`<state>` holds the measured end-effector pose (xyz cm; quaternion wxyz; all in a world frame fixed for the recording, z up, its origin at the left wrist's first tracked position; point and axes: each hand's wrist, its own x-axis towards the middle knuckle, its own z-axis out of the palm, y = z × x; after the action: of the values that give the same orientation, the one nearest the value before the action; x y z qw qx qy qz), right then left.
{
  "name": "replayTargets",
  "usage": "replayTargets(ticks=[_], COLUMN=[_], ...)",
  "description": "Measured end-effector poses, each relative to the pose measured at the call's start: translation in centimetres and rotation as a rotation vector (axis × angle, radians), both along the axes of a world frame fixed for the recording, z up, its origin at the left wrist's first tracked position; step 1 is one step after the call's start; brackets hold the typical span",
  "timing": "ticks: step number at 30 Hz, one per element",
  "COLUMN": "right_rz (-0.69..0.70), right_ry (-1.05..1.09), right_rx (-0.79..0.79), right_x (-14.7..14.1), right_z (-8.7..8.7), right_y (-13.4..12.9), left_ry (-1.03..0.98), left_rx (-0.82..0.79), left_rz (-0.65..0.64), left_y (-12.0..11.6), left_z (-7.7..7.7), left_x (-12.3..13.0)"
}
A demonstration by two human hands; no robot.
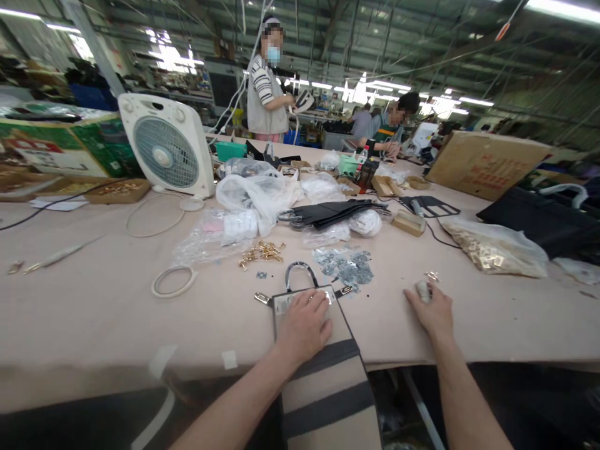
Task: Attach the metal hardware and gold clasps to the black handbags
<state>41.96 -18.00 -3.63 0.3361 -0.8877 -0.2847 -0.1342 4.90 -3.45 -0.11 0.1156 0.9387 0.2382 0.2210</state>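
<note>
bag panel [328, 382], long axis near-to-far, handle [300, 265] pointing away

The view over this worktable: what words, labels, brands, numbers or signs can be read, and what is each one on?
No text here can be read with certainty.
Brown cardboard box, at the right: rows of red printed characters, too blurred to quote.
Green printed box, at the left: printing on its side, too blurred to quote.
White fan: no lettering I can make out.
</note>
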Motion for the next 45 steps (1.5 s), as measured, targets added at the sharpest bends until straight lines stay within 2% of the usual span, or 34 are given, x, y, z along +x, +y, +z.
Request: replayTargets(ticks=[2, 4, 5, 7, 9, 11, 14, 18, 27, 32, 37, 41, 45], right_rz=[0.002, 0.009, 0.034, 0.151, 0.360, 0.538, 0.635, 0.632, 0.533, 0.522, 0.518, 0.546, 0.561], right_ry=[0.073, 0.194, 0.302, 0.607, 0.969, 1.219, 1.273, 1.213, 0.824, 0.703, 0.650, 0.671, 0.680], right_rx=[-0.063, 0.031, 0.153, 0.494, 0.799, 0.938, 1.053, 1.181, 1.213, 1.259, 1.240, 1.162, 0.915], right_x=[0.4, -0.2, -1.0, -3.4, -7.0, -11.0, -16.4, -20.3, -22.9, -23.5, -23.8, -23.8, -23.8], right_z=[-0.4, 0.1, 0.7, 2.3, 4.3, 6.0, 7.4, 6.8, 4.6, 3.8, 3.6, 4.0, 4.8], right_y=[-0.1, 0.5, 1.0, 2.4, 4.3, 6.3, 9.2, 11.4, 11.3, 11.6, 12.2, 13.2, 14.9], left_ry=[-0.004, -0.008, -0.008, -0.007, -0.008, -0.012, -0.016, -0.004, -0.010, 0.000, 0.003, -0.014, -0.013], left_rx=[0.006, 0.011, 0.011, 0.006, -0.001, -0.003, 0.003, 0.015, -0.011, -0.028, -0.051, -0.068, -0.065], left_rz=[0.004, 0.007, 0.008, 0.007, 0.004, 0.003, 0.004, 0.005, 0.008, 0.005, -0.001, -0.017, -0.023], left_y=[0.0, 0.0, 0.1, 0.1, 0.2, 0.2, 0.2, 0.2, 0.2, 0.3, 0.6, 0.7, 0.7], left_z=[0.1, 0.1, 0.1, 0.1, 0.1, 0.2, 0.3, 0.5, 0.6, 0.6, 0.4, 0.2, 0.2], left_x=[0.0, 0.0, 0.0, 0.0, 0.0, 0.0, 0.0, 0.0, -0.2, -0.2, -0.2, -0.2, -0.1])
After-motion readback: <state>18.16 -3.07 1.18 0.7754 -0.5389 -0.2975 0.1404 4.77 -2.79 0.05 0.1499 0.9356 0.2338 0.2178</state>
